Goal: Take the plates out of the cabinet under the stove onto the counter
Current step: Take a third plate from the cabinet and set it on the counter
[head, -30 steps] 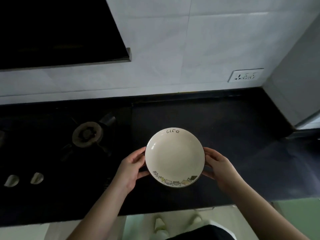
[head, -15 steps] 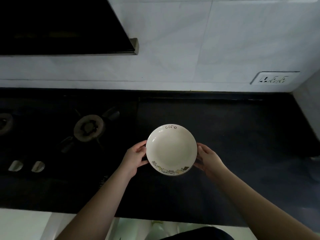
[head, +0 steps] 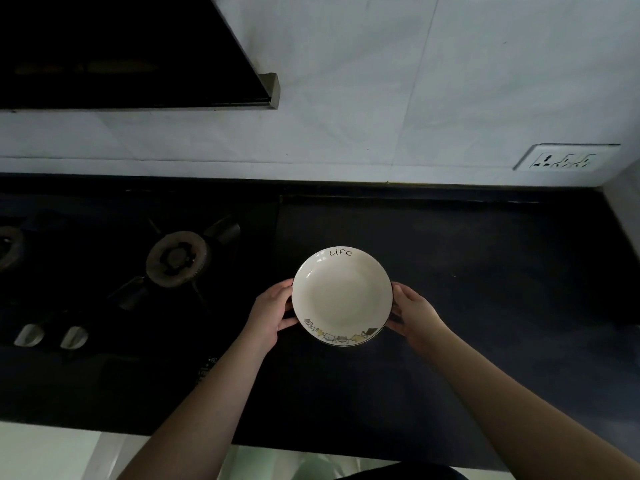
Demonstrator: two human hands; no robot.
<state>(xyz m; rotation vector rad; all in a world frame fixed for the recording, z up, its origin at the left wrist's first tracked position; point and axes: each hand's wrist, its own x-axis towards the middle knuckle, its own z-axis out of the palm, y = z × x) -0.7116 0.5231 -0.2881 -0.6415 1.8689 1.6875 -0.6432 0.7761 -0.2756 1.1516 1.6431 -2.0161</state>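
A cream plate [head: 341, 295] with "Life" written on its far rim and small cartoon figures along its near rim is held over the black counter [head: 485, 271], just right of the stove. My left hand [head: 268, 315] grips its left edge and my right hand [head: 412, 315] grips its right edge. A second rim seems to show under the near right edge, so it may be a stack. Whether the plate touches the counter I cannot tell. The cabinet is out of view.
The gas stove's burner [head: 178, 258] lies to the left, with two knobs [head: 52, 336] near the front. A black range hood [head: 138, 53] hangs above. A wall socket [head: 564, 157] sits at the back right, beside a side wall [head: 627, 209].
Both hands have carried the plate farther from me over the counter, away from its front edge. The view has shifted forward too.
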